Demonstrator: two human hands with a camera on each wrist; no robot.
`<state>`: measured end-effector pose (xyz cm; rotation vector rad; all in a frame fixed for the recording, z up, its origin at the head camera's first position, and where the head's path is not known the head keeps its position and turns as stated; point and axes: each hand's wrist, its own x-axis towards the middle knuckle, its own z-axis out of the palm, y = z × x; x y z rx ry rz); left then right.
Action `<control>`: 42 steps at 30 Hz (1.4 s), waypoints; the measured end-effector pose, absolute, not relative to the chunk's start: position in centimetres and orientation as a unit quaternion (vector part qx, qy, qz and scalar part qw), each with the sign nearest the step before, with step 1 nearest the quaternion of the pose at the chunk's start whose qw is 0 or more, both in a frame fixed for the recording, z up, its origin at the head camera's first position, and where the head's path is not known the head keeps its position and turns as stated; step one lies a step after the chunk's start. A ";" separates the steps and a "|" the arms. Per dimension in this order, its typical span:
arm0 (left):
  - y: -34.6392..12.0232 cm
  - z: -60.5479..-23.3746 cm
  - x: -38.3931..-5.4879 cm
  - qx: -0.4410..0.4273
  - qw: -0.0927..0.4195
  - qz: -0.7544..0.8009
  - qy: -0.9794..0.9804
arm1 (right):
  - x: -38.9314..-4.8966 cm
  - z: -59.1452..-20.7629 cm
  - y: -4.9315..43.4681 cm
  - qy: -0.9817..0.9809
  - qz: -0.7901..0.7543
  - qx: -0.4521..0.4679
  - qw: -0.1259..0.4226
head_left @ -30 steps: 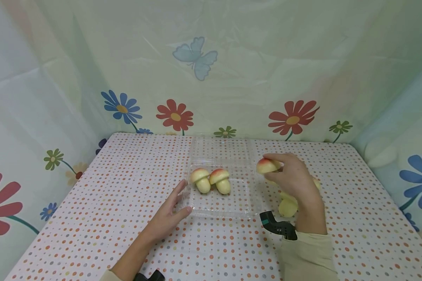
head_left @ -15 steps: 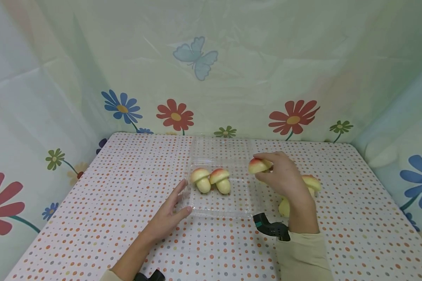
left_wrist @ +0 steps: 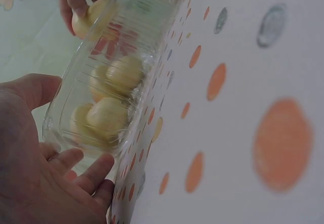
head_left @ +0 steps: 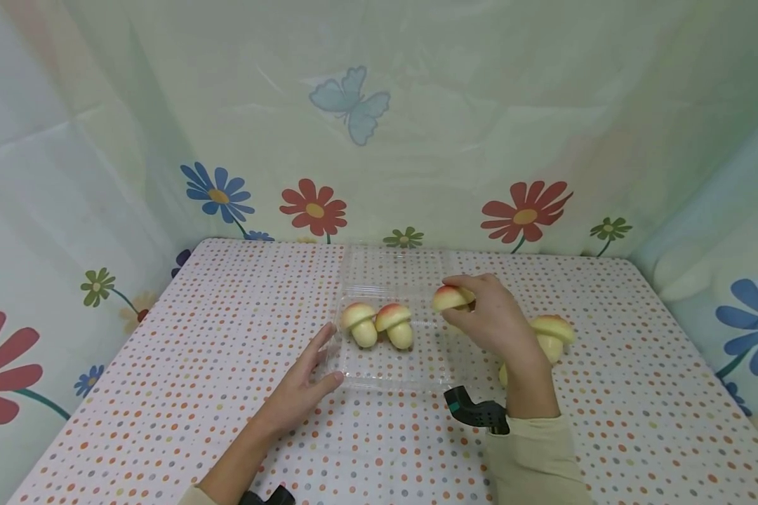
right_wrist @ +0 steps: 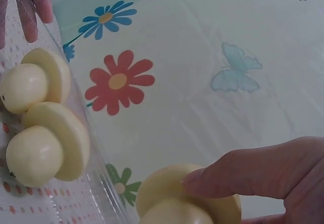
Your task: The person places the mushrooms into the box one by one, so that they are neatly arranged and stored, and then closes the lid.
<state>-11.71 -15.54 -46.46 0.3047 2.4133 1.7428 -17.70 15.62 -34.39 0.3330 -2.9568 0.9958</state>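
Observation:
Over the right side of a clear plastic clamshell box (head_left: 379, 375), my right hand (head_left: 493, 319) pinches a toy mushroom (head_left: 451, 298) by its red-tinged, pale yellow cap. The right wrist view shows the thumb (right_wrist: 243, 171) pressed on that cap. Two similar mushrooms, one at the left (head_left: 361, 326) and one beside it (head_left: 396, 327), lie side by side in the box's left half. My left hand (head_left: 300, 386) is at the box's left wall, fingers spread and fairly straight. In the left wrist view its thumb and fingertips are right at the box's end.
More mushrooms lie on the dotted tablecloth (head_left: 657, 393) right of the box; one (head_left: 552, 333) shows well, another is mostly hidden behind the right forearm. The box's lid (head_left: 396, 266) lies folded back towards the flowered curtain (head_left: 417, 140) behind.
My right hand has moved left with the mushroom, from beside the box to over its right side. A mushroom behind the right wrist has come into view. The left hand stays put.

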 end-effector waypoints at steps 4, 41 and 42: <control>-15.6 -46.4 -11.7 0.102 0.076 0.582 0.803 | -17.7 -34.6 15.4 -0.943 0.313 0.111 0.005; -15.6 -46.7 -11.9 0.106 0.074 0.587 0.799 | -18.5 -36.3 13.3 -0.947 0.298 0.121 -0.009; -15.6 -46.6 -11.9 0.107 0.073 0.587 0.799 | -18.6 -36.3 13.3 -0.947 0.296 0.122 -0.007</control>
